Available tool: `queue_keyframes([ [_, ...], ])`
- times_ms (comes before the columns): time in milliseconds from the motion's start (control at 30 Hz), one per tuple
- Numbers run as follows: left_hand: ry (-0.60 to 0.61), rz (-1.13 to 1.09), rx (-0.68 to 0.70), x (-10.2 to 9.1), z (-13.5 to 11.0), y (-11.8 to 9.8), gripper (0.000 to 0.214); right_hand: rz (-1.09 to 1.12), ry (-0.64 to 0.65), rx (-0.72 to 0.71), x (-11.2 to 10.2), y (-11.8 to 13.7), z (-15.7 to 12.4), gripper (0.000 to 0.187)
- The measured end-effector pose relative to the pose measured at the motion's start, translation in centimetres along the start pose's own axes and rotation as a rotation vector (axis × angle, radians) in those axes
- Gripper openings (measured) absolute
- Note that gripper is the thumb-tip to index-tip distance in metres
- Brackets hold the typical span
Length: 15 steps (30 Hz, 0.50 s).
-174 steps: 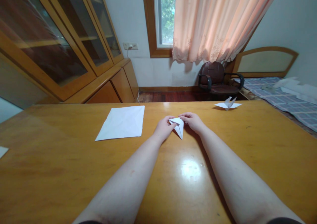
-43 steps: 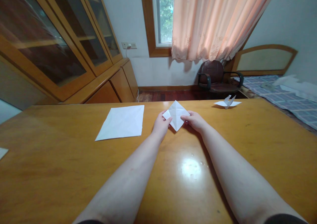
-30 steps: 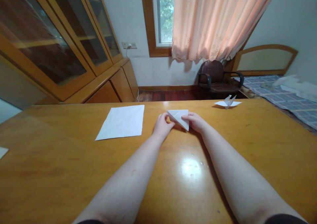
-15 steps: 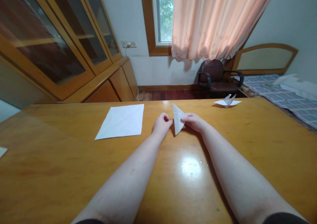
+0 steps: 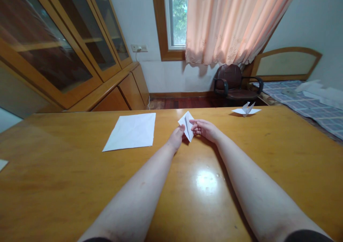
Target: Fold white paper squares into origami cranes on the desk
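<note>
White folded paper [image 5: 188, 126], kite-shaped with a crease running down its middle, is held near the centre of the frame, just above a glossy wooden table [image 5: 107, 192]. Left hand [image 5: 177, 136] pinches its left edge, thumb laid on top, the fingers mostly hidden beneath. Right hand [image 5: 205, 129] meets the right side, index finger extended across the edge and the other fingers loosely curled; whether it also grips, one cannot tell. Bare forearms rise from the lower corners, the left [image 5: 139, 188] slanting up to the right, the right [image 5: 252, 174] slanting up to the left, converging at the paper. A square white sheet [image 5: 131, 131] lies flat at centre left, well apart from the hands; a folded paper bird [image 5: 245, 110] stands at right, near the table's far edge.
</note>
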<state>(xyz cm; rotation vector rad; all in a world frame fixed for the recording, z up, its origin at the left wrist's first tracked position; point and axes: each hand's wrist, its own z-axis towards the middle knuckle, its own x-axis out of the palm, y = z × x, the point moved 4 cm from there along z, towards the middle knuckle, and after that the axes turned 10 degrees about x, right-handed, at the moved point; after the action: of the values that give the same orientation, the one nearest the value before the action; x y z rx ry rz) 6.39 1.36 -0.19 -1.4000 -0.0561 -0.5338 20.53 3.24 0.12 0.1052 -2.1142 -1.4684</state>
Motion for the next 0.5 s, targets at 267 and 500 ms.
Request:
queue_keyframes([
  [267, -0.078, 0.406, 0.049, -0.8, 0.3, 0.1, 0.036, -0.147, -0.186, -0.118, -0.7, 0.0, 0.3, 0.043],
  [500, -0.150, 0.481, 0.039, -1.4, 0.5, 0.5, 0.038, -0.216, -0.206, -0.132, -0.6, 0.3, 0.2, 0.047],
])
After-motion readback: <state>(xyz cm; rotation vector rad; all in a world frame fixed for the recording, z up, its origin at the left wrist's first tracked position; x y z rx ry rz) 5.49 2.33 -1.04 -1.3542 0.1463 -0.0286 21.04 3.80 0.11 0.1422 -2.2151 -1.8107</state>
